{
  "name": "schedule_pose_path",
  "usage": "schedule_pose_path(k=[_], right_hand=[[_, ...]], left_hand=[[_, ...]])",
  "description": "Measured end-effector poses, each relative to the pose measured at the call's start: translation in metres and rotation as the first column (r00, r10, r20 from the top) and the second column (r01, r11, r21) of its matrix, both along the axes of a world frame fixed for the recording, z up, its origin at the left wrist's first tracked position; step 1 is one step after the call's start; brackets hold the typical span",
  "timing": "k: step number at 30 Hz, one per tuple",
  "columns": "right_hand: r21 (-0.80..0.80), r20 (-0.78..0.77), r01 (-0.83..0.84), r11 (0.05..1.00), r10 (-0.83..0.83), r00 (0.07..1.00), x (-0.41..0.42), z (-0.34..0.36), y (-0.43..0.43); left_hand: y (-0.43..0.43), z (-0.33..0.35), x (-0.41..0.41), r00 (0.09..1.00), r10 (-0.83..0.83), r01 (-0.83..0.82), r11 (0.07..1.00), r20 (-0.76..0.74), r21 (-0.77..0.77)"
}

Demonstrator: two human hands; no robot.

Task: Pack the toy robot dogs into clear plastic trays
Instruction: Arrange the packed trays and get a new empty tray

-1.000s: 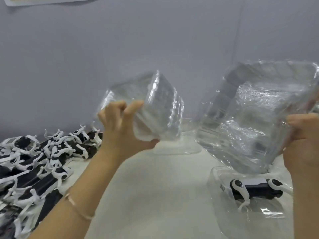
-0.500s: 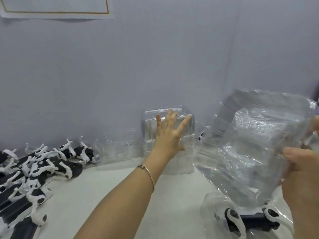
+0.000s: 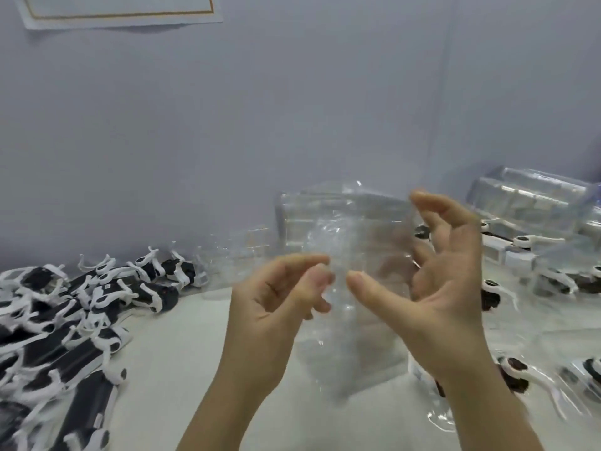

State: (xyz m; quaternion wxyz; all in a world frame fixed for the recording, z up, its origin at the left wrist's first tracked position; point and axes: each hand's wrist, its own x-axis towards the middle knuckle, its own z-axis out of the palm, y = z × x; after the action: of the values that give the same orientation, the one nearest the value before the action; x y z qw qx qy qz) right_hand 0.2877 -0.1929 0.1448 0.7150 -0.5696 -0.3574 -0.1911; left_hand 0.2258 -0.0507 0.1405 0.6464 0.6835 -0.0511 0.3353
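Left hand (image 3: 273,307) back at tray (image 3: 354,336), dogs (image 3: 81,307) piled left, packed trays (image 3: 533,255) right

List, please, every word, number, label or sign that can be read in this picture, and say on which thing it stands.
No text can be read.
Paper sheet, top left: only a gold border line shows, no writing in view.
Toy robot dogs: small pale patches on some, too blurred to read.
Clear tray between the hands: no print visible.
Tray stack at the right: no print visible.
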Motion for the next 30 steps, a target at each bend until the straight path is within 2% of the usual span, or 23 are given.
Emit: schedule_pose_path(k=[4,8,10,14,17,20,22,27,30], right_hand=[[-0.13,0.074,-0.105,0.986,0.116,0.991,-0.024,-0.006,0.023],[-0.2,0.081,-0.106,0.974,0.125,0.989,-0.03,-0.012,0.033],[-0.22,0.075,-0.096,0.971,0.116,0.99,-0.031,-0.014,0.036],[-0.286,-0.022,0.043,0.957,-0.052,0.998,-0.039,-0.015,0.042],[-0.319,-0.201,-0.084,0.944,0.019,0.979,-0.043,-0.018,0.046],[-0.248,-0.255,-0.154,0.956,0.089,0.963,-0.042,-0.016,0.046],[-0.168,-0.254,-0.184,0.969,0.138,0.957,-0.042,-0.012,0.044],[-0.054,-0.248,-0.137,0.989,0.12,0.961,-0.044,-0.004,0.039],[-0.026,-0.258,-0.109,0.994,0.099,0.961,-0.044,-0.003,0.036]], left_hand=[[-0.002,0.011,-0.033,0.998,-0.02,0.014,0.995,-0.058,-0.104],[0.009,0.015,-0.043,0.993,-0.066,0.046,0.981,-0.099,-0.187],[0.012,0.014,-0.044,0.992,-0.033,0.005,0.973,-0.118,-0.232],[0.018,0.013,-0.041,0.987,0.125,-0.147,0.954,-0.1,-0.262],[0.02,0.013,-0.04,0.983,0.172,-0.184,0.941,-0.068,-0.282],[0.024,0.012,-0.04,0.99,0.138,-0.142,0.951,-0.034,-0.274],[0.027,0.012,-0.04,0.998,0.058,-0.059,0.959,-0.014,-0.276],[0.029,0.016,-0.043,0.986,-0.169,0.154,0.909,-0.003,-0.387],[0.031,0.019,-0.044,0.994,-0.07,0.027,0.894,-0.079,-0.447]])
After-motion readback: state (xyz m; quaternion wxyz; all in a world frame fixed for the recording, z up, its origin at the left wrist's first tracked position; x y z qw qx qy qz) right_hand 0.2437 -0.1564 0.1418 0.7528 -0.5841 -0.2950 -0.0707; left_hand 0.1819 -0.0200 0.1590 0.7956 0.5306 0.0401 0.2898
